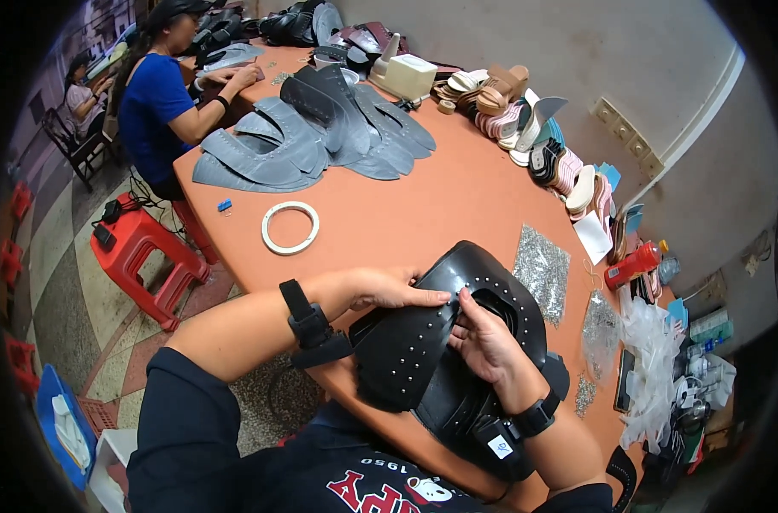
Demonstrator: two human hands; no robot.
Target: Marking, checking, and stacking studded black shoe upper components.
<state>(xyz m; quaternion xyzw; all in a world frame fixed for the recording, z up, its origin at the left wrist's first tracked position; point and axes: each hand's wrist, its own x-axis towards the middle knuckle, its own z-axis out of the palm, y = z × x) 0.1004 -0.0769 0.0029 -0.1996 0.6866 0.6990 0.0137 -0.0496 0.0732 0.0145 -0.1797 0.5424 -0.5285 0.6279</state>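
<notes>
A black leather shoe upper [397, 350] with rows of silver studs is in both my hands, at the table's near edge. My left hand [384, 289] grips it from the left, thumb on top and most fingers hidden behind it. From the right, my right hand [490, 346] pinches the leather, its thumb close to the left thumb. More black studded leather [525, 312] lies under and beside my right hand; how the pieces overlap is hard to make out.
Grey studded uppers [355, 128] are piled farther back, near a white ring [267, 235]. Right of my hands lie a bag of small metal studs [541, 274], a red bottle [632, 267] and crumpled clear plastic [649, 368]. A person in blue [154, 107] works at far left, beyond a red stool [145, 252].
</notes>
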